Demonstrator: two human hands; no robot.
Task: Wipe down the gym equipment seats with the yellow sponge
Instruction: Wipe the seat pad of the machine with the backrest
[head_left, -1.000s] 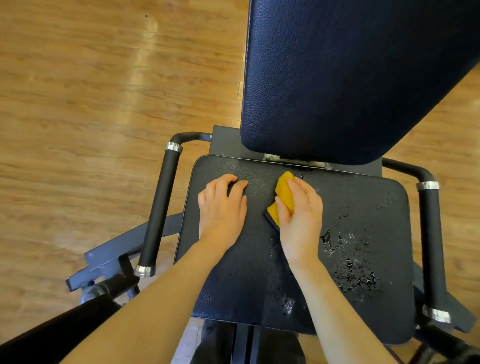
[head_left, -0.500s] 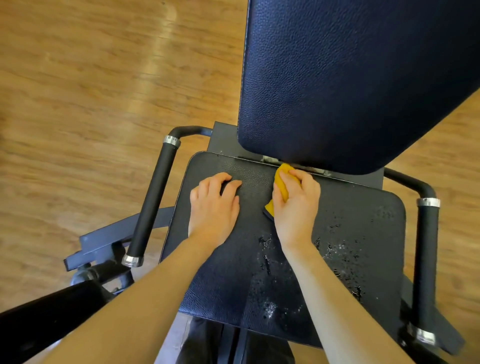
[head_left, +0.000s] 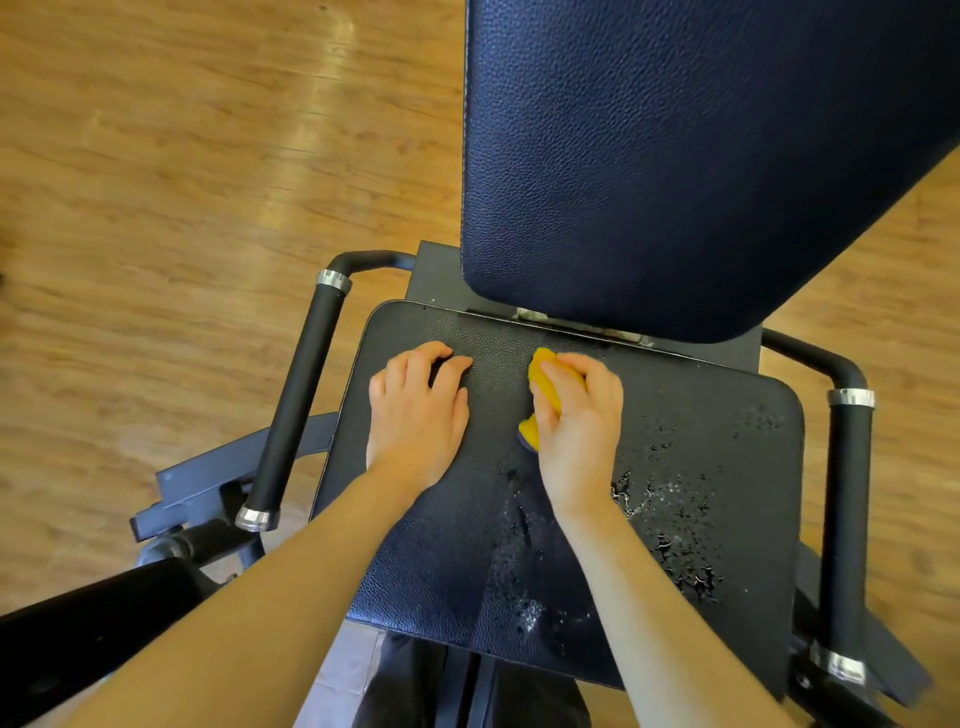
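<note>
A person leaned over a black gym seat (head_left: 447, 545) and both bare arms reached down onto it. The right hand (head_left: 574, 421) pressed a yellow sponge (head_left: 545, 387) onto the seat, near the back edge and about in the middle. Its fingers (head_left: 563, 376) were curled over the top of the sponge and gripped it, so only the front tip and a bit by the thumb showed. The left hand (head_left: 418, 410) lay on the seat just beside the sponge hand, not touching it. Its fingers (head_left: 415, 361) were bent a little, with the tips pushing down on the seat, and they held nothing. Wet drops and foamy spots (head_left: 670, 525) lay on the right part of the seat and down toward the front edge. A big dark blue back pad (head_left: 675, 156) stood tilted up behind the seat, and its bottom edge hung just over the back of the seat. A black handle bar with silver rings (head_left: 296, 400) ran along the left side of the seat, and another one like it (head_left: 849, 519) ran along the right side. Grey metal frame parts (head_left: 208, 483) stuck out low on the left. Under it all was a shiny brown wood floor (head_left: 182, 182).
</note>
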